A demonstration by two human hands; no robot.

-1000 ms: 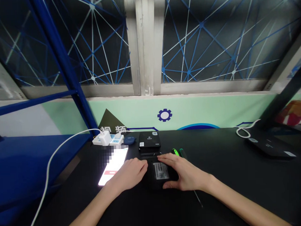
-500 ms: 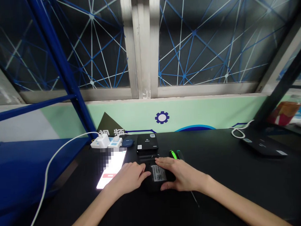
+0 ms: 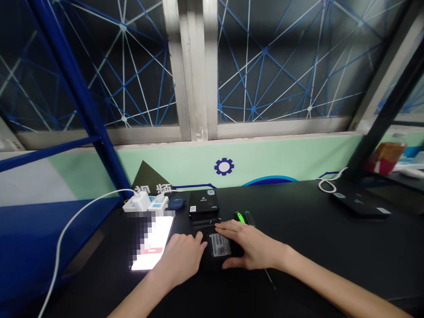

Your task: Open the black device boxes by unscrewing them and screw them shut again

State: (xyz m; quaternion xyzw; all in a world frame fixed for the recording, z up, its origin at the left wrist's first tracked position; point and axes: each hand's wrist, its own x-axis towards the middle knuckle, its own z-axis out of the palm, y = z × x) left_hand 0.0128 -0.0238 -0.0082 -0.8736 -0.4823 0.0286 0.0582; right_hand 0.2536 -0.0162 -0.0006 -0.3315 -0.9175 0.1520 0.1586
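Labelled box: a low black plastic box [image 3: 218,261] with a silver-grey printed label [image 3: 221,245] uppermost, resting on the matte black worktop [image 3: 298,230] between the two hands; all places below refer to it.
Left hand [image 3: 182,258]: at the box's left edge, fingers curled, thumb tip slightly apart from the forefinger; whether they grip the edge cannot be told.
Right hand [image 3: 255,245]: over the box's right end, fingers straight and together toward its far edge, thumb spread toward its near edge, the box apparently clasped between.
Recent change: one second ago the left thumb was tucked against the forefinger; a gap now shows. The right hand's hold looks the same.
Significance: the right hand appears to steady the box, leaving the left free to adjust its contact.
Handles: one bright green and black [image 3: 239,217], one dark green [image 3: 249,218], side by side beyond the box to its right.
Second box: a square-cornered black box [image 3: 204,202], behind the labelled one, apart from it.
Lit screen: a white-glowing rectangular device [image 3: 159,237], left of the box.
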